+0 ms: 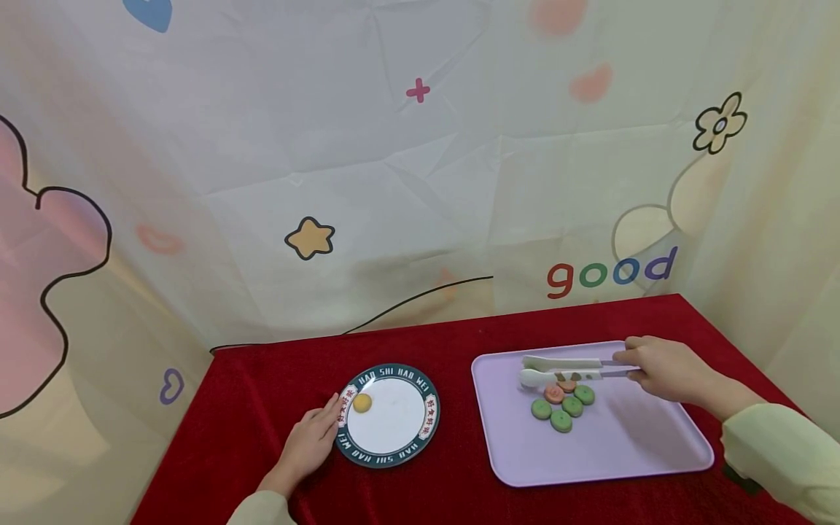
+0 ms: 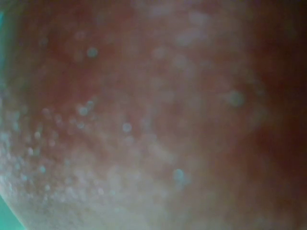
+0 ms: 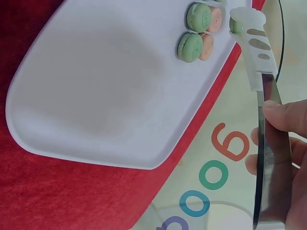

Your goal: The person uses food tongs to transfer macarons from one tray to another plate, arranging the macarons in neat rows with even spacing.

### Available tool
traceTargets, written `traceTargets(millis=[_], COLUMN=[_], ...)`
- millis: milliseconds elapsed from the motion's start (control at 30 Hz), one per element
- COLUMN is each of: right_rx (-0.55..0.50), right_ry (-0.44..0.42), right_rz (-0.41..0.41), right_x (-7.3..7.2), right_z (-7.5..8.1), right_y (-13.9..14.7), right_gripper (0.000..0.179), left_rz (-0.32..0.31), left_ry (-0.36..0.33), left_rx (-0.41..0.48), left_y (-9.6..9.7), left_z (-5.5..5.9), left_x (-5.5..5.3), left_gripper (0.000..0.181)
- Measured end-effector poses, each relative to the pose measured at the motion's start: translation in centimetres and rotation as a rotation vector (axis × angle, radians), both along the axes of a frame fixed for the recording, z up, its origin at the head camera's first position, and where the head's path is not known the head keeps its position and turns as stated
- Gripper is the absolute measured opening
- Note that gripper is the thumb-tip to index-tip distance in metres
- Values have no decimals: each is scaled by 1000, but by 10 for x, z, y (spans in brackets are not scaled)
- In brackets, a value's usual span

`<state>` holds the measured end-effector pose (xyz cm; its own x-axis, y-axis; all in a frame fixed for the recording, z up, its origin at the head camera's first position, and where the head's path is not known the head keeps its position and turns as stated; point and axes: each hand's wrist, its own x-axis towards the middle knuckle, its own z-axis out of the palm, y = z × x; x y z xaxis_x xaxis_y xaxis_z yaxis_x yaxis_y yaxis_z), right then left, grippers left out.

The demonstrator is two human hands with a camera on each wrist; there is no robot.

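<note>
My right hand [image 1: 663, 368] grips a pair of tongs [image 1: 564, 369] by the metal handles, its white tips apart above the back of the lilac tray [image 1: 630, 452]. Below the tips lie several green macarons [image 1: 561, 421] and pinkish ones [image 1: 554, 394]. In the right wrist view, thumb and fingers wrap the tongs [image 3: 273, 158], and a green macaron [image 3: 199, 17] shows past them. My left hand [image 1: 313, 437] rests its straight fingers on the left rim of a round plate [image 1: 387, 461]. A yellow macaron [image 1: 362, 402] sits inside that plate, near the fingertips. The left wrist view is a blur of skin.
Red cloth [image 1: 453, 467] covers the table, with a strip of it between plate and tray. A pale printed curtain [image 1: 420, 182] hangs behind the table's back edge and along its sides.
</note>
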<state>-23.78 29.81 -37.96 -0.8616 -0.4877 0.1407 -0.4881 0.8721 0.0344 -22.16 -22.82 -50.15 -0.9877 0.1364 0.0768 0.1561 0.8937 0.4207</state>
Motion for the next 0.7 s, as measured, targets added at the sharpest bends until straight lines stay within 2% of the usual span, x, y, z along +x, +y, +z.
traceTargets(millis=[700], right_rx=[-17], right_ry=[40], right_rz=[42], right_x=[-2], right_z=[9], right_y=[-15], right_gripper=[25], left_rz=[-1], left_ry=[-4], left_rx=[-1], left_y=[0], left_z=[1], left_x=[0], left_gripper=[43])
